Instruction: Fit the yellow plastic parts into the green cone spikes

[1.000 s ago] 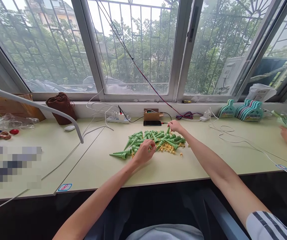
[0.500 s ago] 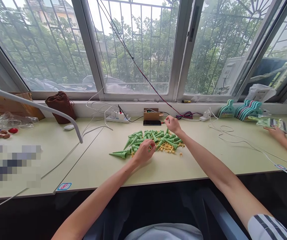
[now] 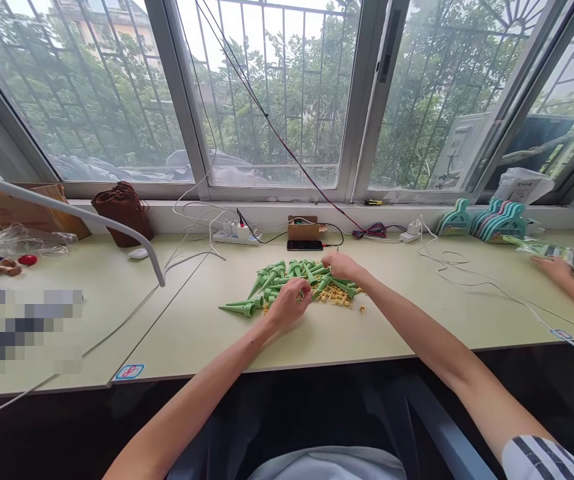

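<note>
The window (image 3: 274, 133) spans the far side of the scene, its sill bounding the work area. Below it, the pale table (image 3: 177, 340) runs from left to right; its near edge slopes slightly, and a straight seam crosses the left part. A broad strip of tabletop lies between the near edge and the pile of green cones (image 3: 267, 275), with further room to the pile's left, as far as the seam, and to its right, as far as a loose white cable (image 3: 459, 270). The pile occupies the middle of the table, well apart from the near edge. At far left stands a brown bag (image 3: 123, 215); at far right, a co-worker's hand (image 3: 554, 269) is on a clear packet. The person's two hands are apart from each other. The right hand (image 3: 344, 267) is at the far right of the pile, fingers bent down to the cones; the left hand (image 3: 291, 303) curls at the near side. Whether either grips a piece cannot be told. Beyond the pile, a small open box (image 3: 307, 231) stands just behind a dark phone (image 3: 305, 246), limiting room on the far side. Each cone is light green, tapering from a wide collared end to a narrow tip; they lie crossed in many directions. Small yellow pegs (image 3: 339, 295) with broad heads spread along the pile's near right side, one lying separately.
</note>
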Available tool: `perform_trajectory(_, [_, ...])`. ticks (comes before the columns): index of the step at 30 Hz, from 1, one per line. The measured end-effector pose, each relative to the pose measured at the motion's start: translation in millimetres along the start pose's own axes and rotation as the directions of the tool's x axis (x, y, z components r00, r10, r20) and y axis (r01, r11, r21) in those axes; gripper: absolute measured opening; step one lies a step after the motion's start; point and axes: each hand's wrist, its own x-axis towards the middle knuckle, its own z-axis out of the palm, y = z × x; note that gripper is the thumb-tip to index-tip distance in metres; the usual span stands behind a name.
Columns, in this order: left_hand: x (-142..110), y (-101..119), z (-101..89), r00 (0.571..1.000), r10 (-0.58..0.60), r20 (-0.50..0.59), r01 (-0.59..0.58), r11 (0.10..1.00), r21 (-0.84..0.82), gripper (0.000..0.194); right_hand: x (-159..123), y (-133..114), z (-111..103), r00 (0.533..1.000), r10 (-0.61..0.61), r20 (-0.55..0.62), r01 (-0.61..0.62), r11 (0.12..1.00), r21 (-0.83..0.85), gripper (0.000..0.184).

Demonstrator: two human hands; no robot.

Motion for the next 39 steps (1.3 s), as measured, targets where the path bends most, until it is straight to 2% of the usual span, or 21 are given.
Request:
perform_trajectory(13, [1, 0, 0.7, 1.0, 0.007, -0.005, -0.007, 1.0, 0.008, 0.009, -2, -4, 7, 0.997, -0.039, 0.066, 0.041, 0.999, -0.033, 0.034])
perform_trajectory(23, [0, -1, 1.0, 1.0, 0.003, -0.004, -0.003, 1.0, 0.004, 0.01, -8, -11, -2, 0.994, -0.078, 0.081, 0.085, 0.992, -0.093, 0.032])
perform_trajectory(28, [0, 0, 0.2, 1.0, 0.004, 0.007, -0.004, 1.0, 0.003, 0.01, -11, -17, -15, 0.998, -0.039, 0.052, 0.048, 0.981, -0.187, 0.028])
perform_trajectory(35, [0, -1, 0.6, 1.0, 0.005, 0.003, -0.005, 1.0, -0.016, 0.01, -16, -32, -33, 0.997, 0.044, -0.056, -0.055, 0.972, -0.227, 0.031])
perform_trajectory(39, [1, -1, 0.6, 1.0, -0.01, -0.019, 0.01, 1.0, -0.01, 0.011, -28, -46, -25, 0.955, 0.039, -0.293, -0.071, 0.992, -0.101, 0.022])
